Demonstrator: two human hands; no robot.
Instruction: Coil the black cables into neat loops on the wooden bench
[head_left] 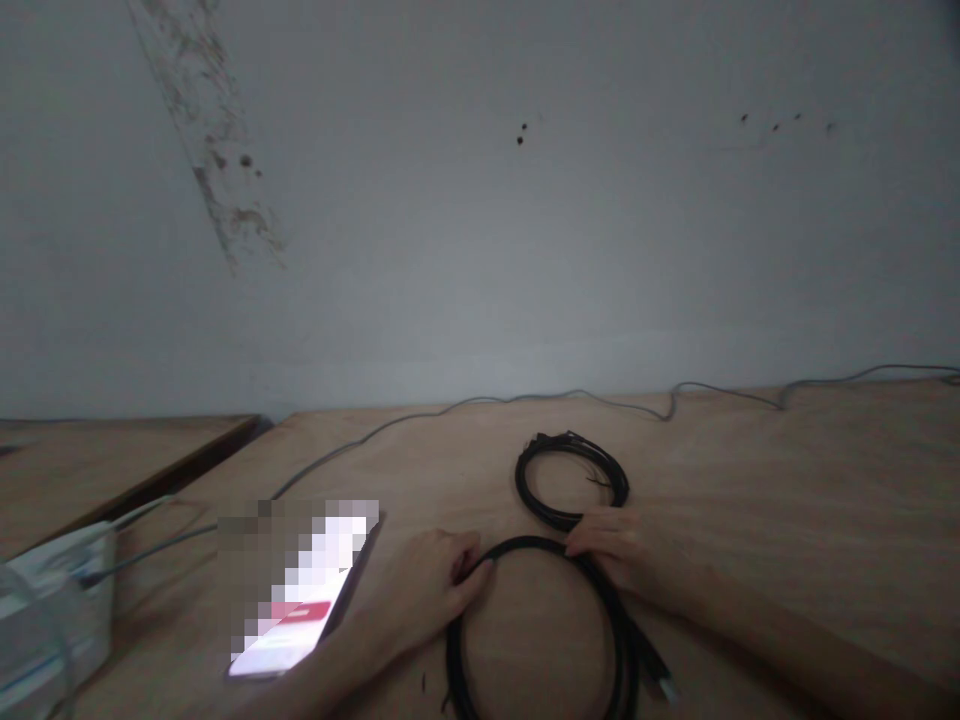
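A large loop of black cable point(525, 543) lies on the wooden table in front of me, its lower part cut off by the frame's edge. My left hand point(442, 575) grips the loop's upper left, thumb and fingers closed round it. On the upper right of the same loop, my right hand point(619, 545) has its fingers closed over the cable. A connector with a light metal tip point(664, 685) sticks out at the lower right. Just beyond my right hand rests a smaller coiled black cable point(521, 485), close to its fingertips.
A phone point(300, 640) with a lit, partly pixelated screen lies left of my left hand. White equipment point(94, 600) with cords stands at the far left. A thin grey cord point(405, 417) runs along the table's back near the wall point(480, 250). A dark gap point(180, 465) splits the tabletops.
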